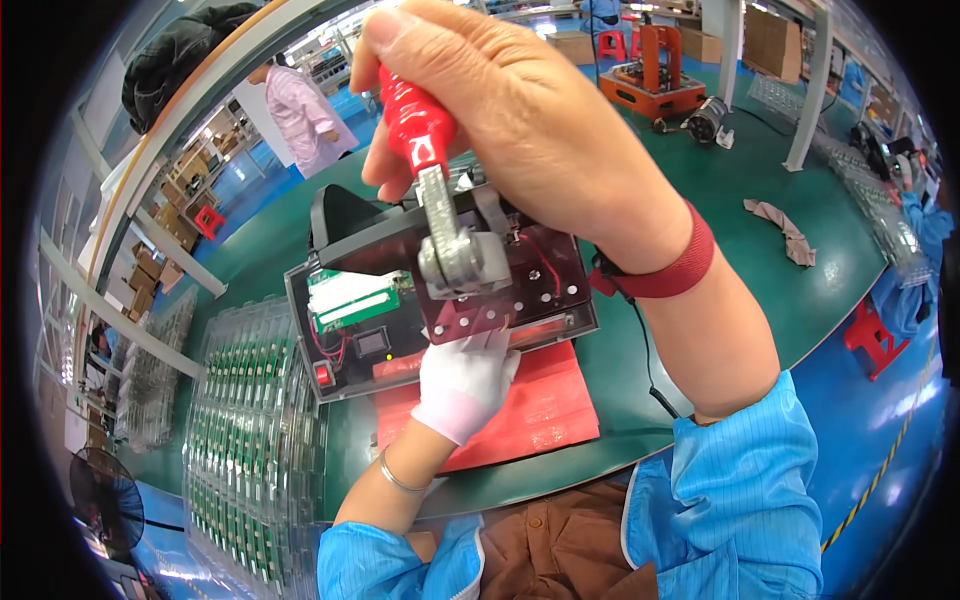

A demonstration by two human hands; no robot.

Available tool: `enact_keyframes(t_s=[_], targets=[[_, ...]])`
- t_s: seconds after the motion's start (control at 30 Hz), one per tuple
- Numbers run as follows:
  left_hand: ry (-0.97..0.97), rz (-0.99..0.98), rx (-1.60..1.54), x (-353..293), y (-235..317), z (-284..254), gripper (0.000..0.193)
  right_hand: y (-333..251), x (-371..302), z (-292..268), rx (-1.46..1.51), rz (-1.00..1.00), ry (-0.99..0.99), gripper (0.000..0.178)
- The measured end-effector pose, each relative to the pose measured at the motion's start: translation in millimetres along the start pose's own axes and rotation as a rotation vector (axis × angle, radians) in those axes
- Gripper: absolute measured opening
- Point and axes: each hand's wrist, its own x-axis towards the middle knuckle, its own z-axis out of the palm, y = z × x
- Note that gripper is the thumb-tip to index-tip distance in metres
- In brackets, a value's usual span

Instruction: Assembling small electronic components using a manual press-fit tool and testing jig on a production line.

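Raised close to the camera, my right hand point(530, 120) is closed round the red handle point(412, 115) of a toggle clamp point(460, 262). The clamp sits over a black test fixture point(410, 372) with a dark see-through plate point(500, 312). My left hand point(463, 388), in a white glove, reaches to the fixture's front edge with fingers stretched out. Its fingertips lie partly behind the plate, so anything under them is hidden. At the fixture's left part are a green circuit board point(345, 312) with a lit white panel and a red switch point(322, 374).
A red mat point(545, 415) lies before the fixture on the green table point(690, 190). Stacked clear trays point(245, 400) of green boards stand at left. A dark cord runs from my red wrist strap point(672, 270). An orange machine point(652, 85) and crumpled brown strip point(782, 230) are farther off.
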Motion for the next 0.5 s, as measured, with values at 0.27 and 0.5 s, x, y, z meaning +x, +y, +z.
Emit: enact_keyframes(t_s=[0.27,0.5], targets=[[0.017,-0.035,-0.127,-25.3,-4.0,21.9,0.047,-0.5,0.8,1.4,-0.035,-0.040,0.012,0.031],[0.117,0.096,-0.519,-76.2,-6.4,2.0,0.047,-6.2,-3.4,-7.5,-0.063,-0.071,-0.119,0.038]])
